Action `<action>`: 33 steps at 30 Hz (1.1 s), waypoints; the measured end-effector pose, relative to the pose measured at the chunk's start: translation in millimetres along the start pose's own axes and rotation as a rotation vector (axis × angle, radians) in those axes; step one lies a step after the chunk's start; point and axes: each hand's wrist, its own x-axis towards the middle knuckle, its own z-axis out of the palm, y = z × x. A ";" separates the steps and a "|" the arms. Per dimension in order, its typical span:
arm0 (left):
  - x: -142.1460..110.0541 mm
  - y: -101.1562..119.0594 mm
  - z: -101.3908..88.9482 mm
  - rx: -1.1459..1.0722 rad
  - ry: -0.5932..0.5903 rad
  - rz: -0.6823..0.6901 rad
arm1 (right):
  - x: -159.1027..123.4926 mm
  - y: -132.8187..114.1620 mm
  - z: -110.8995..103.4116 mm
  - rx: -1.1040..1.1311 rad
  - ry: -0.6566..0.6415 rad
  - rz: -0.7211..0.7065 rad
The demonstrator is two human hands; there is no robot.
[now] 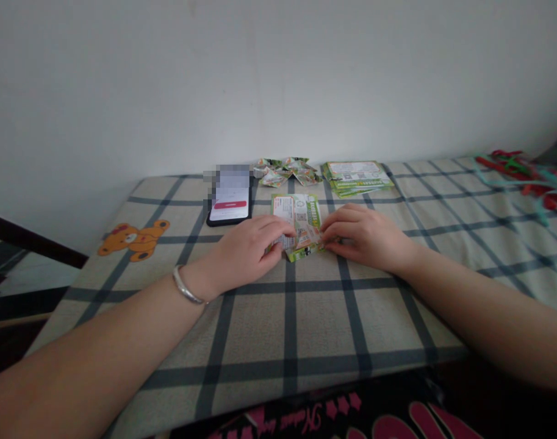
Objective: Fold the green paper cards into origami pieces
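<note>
A green and white printed paper sheet (301, 210) lies in front of me, its near part folded or creased up. My left hand (248, 247), with a silver bangle on its wrist, is closed with thumb and fingers at the sheet's left edge. At the right edge, my right hand (365, 235) pinches the near corner between curled fingers and thumb. Behind the sheet sit several small folded paper pieces (290, 171) in the same print. A stack of matching flat sheets (358, 177) lies to their right.
Left of the papers, a phone (230, 204) with a lit screen lies near the wall. A bear cutout (134, 239) is on the checked tablecloth (255, 329) at the left. Red, green and teal items (525, 177) lie in a tangle at the far right.
</note>
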 end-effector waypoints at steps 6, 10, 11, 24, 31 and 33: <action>0.4 -1.1 -0.4 -0.022 0.036 0.073 | -1.7 -3.4 0.1 -0.116 0.054 -0.041; 1.0 -0.9 -0.6 -0.007 0.058 0.109 | -2.6 -5.7 1.1 -0.232 0.036 -0.087; 1.1 -1.0 -0.5 -0.003 0.060 0.119 | -2.5 -6.6 1.0 -0.254 0.029 -0.102; -0.9 -0.5 0.9 0.045 0.053 0.215 | -2.0 -10.6 0.3 -0.384 -0.021 -0.188; -0.4 -2.9 4.2 0.156 0.045 0.276 | -1.3 -7.4 -1.9 -0.234 -0.033 -0.159; -0.4 -2.0 4.3 0.168 0.059 0.287 | -2.4 -4.4 -3.9 -0.190 -0.039 -0.141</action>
